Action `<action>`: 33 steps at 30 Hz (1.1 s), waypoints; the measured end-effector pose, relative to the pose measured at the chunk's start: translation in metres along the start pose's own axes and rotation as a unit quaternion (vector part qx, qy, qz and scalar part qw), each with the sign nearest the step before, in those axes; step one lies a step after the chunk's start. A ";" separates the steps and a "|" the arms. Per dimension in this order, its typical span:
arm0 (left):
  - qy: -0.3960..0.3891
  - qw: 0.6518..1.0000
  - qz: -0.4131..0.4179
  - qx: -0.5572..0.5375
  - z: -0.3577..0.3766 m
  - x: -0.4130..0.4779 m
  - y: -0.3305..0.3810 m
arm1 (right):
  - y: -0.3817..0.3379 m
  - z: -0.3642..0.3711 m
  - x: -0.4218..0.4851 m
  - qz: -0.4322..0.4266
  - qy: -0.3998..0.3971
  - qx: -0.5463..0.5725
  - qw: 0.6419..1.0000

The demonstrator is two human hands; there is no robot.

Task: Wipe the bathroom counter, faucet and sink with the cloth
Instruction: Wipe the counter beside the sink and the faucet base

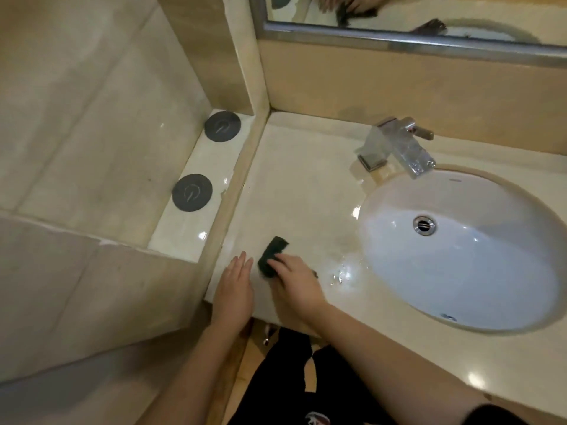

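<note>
Partly hidden cloth (272, 248) gripped by right hand (294, 279), left hand (234, 286) flat, mirror (460, 13) cropped.

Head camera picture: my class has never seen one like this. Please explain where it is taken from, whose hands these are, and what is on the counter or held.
There is no machine here. A person wears a camera on the head, so you look down at their two hands. The right hand grips a dark cloth against the pale counter. The left hand lies flat beside it, holding nothing. A white sink and metal faucet are to the right; two grey discs sit on a ledge on the left.
</note>
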State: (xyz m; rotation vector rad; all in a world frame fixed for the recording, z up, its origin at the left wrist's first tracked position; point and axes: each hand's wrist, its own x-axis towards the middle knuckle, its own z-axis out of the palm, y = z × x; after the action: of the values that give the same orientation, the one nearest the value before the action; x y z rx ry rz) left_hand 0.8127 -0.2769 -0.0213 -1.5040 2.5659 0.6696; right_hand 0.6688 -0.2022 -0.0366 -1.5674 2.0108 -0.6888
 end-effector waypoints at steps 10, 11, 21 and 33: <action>-0.008 1.000 0.018 -0.010 0.000 -0.003 -0.020 | -0.026 0.040 0.014 0.027 -0.064 -0.105 0.992; -0.011 1.000 0.022 -0.011 0.002 -0.002 -0.020 | -0.021 0.038 0.016 0.037 -0.042 -0.100 0.993; -0.047 0.993 0.105 -0.026 0.024 0.006 0.005 | 0.069 -0.040 0.003 0.240 0.163 -0.047 0.956; -0.002 0.986 0.166 -0.024 0.043 -0.005 0.017 | 0.006 0.034 -0.083 0.070 0.128 -0.068 0.987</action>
State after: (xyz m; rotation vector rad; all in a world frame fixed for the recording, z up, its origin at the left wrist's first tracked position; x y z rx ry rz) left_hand 0.7949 -0.2476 -0.0529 -1.0912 2.8443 0.7713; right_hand 0.7046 -0.1236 -0.0605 -1.4564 2.3754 -0.7419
